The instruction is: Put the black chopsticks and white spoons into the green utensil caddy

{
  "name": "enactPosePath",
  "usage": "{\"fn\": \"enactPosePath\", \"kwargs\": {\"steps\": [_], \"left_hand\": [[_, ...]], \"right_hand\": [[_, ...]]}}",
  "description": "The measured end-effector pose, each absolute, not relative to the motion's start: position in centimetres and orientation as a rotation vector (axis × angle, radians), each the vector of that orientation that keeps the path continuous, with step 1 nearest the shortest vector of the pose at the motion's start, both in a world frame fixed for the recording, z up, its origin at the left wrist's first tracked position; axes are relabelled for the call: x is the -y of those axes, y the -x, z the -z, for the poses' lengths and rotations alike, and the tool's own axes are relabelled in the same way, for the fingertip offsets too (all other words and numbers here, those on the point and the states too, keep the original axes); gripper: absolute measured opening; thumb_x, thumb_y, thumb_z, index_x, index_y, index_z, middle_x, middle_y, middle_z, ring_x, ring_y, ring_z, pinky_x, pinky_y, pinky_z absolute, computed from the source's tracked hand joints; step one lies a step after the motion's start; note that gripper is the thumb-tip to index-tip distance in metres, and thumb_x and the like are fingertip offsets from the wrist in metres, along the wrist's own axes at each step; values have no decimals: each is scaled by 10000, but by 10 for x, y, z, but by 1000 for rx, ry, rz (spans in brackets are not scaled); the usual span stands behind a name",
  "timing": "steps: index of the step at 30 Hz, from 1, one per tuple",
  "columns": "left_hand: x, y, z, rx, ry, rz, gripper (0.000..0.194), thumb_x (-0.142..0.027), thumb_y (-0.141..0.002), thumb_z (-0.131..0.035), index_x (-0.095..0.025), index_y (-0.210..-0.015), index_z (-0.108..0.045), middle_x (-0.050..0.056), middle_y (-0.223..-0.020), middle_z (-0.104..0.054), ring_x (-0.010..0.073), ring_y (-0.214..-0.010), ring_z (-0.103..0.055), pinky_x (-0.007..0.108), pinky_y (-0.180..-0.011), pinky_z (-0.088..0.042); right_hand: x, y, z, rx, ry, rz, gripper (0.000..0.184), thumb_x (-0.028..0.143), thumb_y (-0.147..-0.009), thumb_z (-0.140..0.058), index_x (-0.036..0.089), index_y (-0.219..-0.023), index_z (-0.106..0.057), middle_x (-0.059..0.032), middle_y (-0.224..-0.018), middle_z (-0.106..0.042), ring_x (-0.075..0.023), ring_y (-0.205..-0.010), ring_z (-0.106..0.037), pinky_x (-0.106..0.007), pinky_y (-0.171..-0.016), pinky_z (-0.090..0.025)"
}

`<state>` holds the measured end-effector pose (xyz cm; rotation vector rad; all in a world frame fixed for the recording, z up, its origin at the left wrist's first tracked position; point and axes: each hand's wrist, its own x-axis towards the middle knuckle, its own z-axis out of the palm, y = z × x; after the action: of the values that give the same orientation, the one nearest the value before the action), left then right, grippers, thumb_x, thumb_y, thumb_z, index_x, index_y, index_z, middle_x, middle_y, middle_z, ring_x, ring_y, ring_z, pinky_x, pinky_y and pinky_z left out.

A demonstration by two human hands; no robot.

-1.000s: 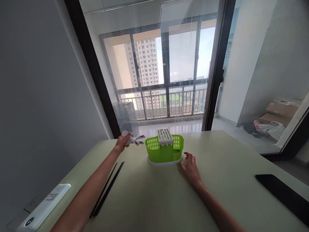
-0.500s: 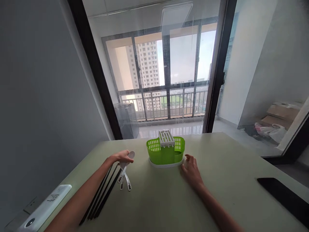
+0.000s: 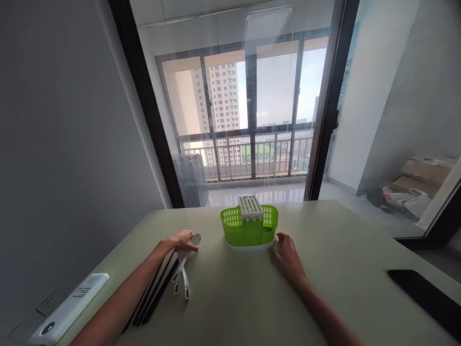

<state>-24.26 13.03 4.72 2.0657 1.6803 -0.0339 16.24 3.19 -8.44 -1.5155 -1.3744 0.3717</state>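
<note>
On the far left is a grey wall (image 3: 72, 120). Near it, a long white box (image 3: 74, 305) with a dark round spot lies at the edge of the pale green table (image 3: 230, 302). Next come some long black chopsticks (image 3: 155, 297), lying side by side on the table, close to the left arm and partly hidden by it. The left hand (image 3: 184, 240) is by their far ends. Its fingers are closed on a bunch of white spoons (image 3: 183, 264). One round spoon end sticks out past the fingers, and the handles fan out toward the near side of the table, with small dark marks on their tips. I can't tell if the spoons touch the table. To the right of the spoons, and well apart from them, a green basket (image 3: 248, 235) stands upright on a white base (image 3: 248, 248). It has little holes in its sides and a white rack with slots (image 3: 251, 207) on top. The right hand (image 3: 287, 252) is at the right end of the base. Its fingers are bent but loose, and it grips nothing. I can't tell if the fingertips touch the base. Far to the right, a flat black thing (image 3: 425, 293) lies on the table. Behind it, on the floor, are brown boxes (image 3: 423, 175) and white bags (image 3: 414, 202).
</note>
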Motion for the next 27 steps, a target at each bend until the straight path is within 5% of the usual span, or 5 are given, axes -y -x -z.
{"fn": "enactPosePath", "kwargs": {"steps": [13,19,27], "left_hand": [[-114,230,-52,-1603,-2183,122,708,-745,-501,-801,-209,-387,-353,-37,-439,-312,104,-443,-334,245,-447,-236],[-117,232,-59,-1609,-2142,225,646,-835,-572,-686,-216,-497,-519,-10,-436,-469,147,-339,-444,254,-377,-291],[-121,225,-71,-1689,-2112,261,611,-766,-490,-784,-224,-606,-526,0,-444,-561,204,-326,-547,261,-358,-383]], "right_hand": [[-31,-163,83,1389,1512,-358,371,410,-884,-517,193,-1183,-552,-136,-1171,-611,-282,-1110,-628,-415,-952,-527],[-32,-163,84,1378,1516,-355,373,417,-880,-522,195,-1178,-562,-134,-1165,-615,-282,-1100,-637,-418,-954,-529],[-34,-162,85,1388,1508,-353,343,395,-897,-511,204,-1181,-537,-135,-1173,-597,-290,-1125,-625,-439,-979,-521]]}}
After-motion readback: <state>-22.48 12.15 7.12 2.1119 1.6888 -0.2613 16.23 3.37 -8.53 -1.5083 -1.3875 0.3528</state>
